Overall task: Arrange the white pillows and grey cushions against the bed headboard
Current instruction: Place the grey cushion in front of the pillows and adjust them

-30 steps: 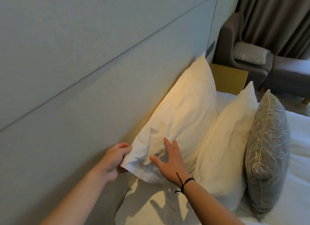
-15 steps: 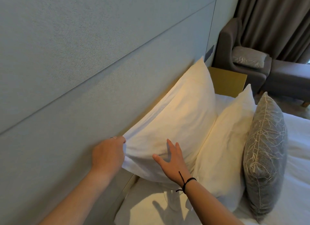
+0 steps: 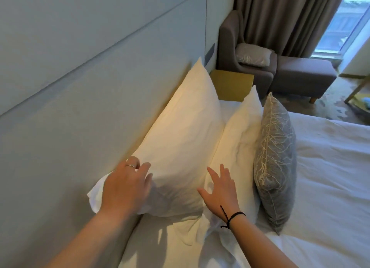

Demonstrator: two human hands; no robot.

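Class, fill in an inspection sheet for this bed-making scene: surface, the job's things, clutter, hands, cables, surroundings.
Surface: bed with white sheet, lightly creased.
Job's things: large white pillow leaning on the headboard; second white pillow upright in front of it; grey cushion standing on edge in front of that.
Clutter: nothing seen on the bed.
Hands: left hand lies over the large pillow's near corner, fingers relaxed, no grip; right hand flat with spread fingers at the second pillow's near end.
Cables: nothing seen.
Surroundings: armchair holding another cushion, footstool, curtain, yellow bedside table.
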